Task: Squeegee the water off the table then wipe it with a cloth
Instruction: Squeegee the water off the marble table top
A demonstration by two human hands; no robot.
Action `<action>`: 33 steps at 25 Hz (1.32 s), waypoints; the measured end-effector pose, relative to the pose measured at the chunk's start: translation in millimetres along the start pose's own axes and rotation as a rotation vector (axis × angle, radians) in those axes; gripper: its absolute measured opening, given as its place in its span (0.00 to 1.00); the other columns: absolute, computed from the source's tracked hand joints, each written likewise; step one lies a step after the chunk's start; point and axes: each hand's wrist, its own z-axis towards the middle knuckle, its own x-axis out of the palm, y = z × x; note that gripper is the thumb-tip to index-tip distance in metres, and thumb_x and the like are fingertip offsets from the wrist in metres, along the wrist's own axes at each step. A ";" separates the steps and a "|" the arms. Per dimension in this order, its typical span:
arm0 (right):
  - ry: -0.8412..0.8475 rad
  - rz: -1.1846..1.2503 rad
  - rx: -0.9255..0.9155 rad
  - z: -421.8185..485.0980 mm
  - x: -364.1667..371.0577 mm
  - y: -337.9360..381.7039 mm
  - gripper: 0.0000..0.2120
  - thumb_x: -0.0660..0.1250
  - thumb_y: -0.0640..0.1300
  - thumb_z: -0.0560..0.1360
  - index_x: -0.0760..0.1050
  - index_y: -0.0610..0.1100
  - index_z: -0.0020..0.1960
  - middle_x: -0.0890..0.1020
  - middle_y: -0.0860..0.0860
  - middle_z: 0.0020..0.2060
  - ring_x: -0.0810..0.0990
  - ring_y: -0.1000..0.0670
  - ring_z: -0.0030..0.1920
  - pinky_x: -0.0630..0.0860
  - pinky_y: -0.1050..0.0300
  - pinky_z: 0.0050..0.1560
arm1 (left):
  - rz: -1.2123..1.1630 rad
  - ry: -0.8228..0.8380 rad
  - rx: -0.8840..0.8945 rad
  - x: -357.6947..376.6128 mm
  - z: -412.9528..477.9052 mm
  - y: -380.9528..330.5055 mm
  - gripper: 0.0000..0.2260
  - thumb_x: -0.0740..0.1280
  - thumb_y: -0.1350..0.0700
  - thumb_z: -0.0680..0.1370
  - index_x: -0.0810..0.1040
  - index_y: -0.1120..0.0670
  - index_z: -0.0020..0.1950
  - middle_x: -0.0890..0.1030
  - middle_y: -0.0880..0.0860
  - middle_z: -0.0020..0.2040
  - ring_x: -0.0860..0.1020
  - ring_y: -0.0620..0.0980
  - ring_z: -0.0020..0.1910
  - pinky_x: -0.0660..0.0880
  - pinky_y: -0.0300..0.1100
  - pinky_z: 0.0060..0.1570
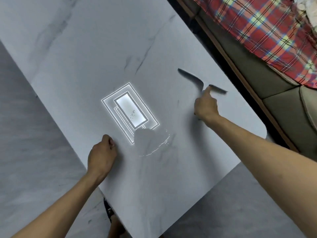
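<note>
Desk (68,48), white marble with grey veins, runs diagonally. Its far end is cut off by the top and left frame edges and its near corner by the bottom edge. Grey floor (25,134) shows at lower left. A dark patch sits under the desk's near edge; can't tell what it is.

Left hand (101,157) rests on the desk close to its left edge. Its fingers (109,141) are curled tight into a fist, tips tucked under. Nothing visible in it.

Just right of that hand is the water puddle (149,145), an irregular patch with a bright rim on its right side. It overlaps the lower corner of the ceiling light reflection (130,112), a glare of nested rectangles mid-desk. A few small specks show inside the glare, too small to make out.

Right hand (206,107) is further right, near the desk's right edge and well apart from the puddle. It holds the squeegee (190,76), index finger (206,91) stretched out toward the blade and the other fingers curled under. The handle is hidden by the hand, so the exact grip can't be told. The blade is a dark, motion-blurred streak on both sides of the fingertip. Can't tell whether it touches the desk.

Right of the desk is a sofa (257,74), with a red plaid blanket (257,23) on it, cut off at the top right.
</note>
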 end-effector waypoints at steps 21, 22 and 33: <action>0.325 -0.610 -0.606 -143.7 -6.7 -82.8 0.34 0.55 0.39 0.77 0.47 0.57 0.78 0.68 0.57 0.30 0.70 0.50 0.30 0.65 0.55 0.34 | 0.037 0.347 -0.061 10.6 -10.7 20.9 0.08 0.61 0.64 0.73 0.66 0.54 0.48 0.66 0.65 0.68 0.73 0.64 0.61 0.67 0.45 0.43; 0.282 -0.540 -0.592 -134.5 -8.9 -76.1 0.32 0.54 0.40 0.78 0.48 0.57 0.78 0.67 0.59 0.30 0.70 0.50 0.30 0.67 0.54 0.35 | 0.030 0.328 -0.059 9.8 -12.0 18.0 0.07 0.61 0.64 0.73 0.66 0.55 0.48 0.69 0.63 0.64 0.75 0.62 0.54 0.66 0.45 0.41; 0.342 -0.579 -0.375 -143.1 -18.8 -145.7 0.34 0.53 0.39 0.78 0.43 0.58 0.78 0.78 0.46 0.36 0.75 0.46 0.34 0.72 0.52 0.37 | -0.024 0.299 0.133 36.1 -19.4 -51.8 0.03 0.61 0.63 0.74 0.67 0.56 0.45 0.72 0.53 0.44 0.69 0.49 0.35 0.62 0.40 0.32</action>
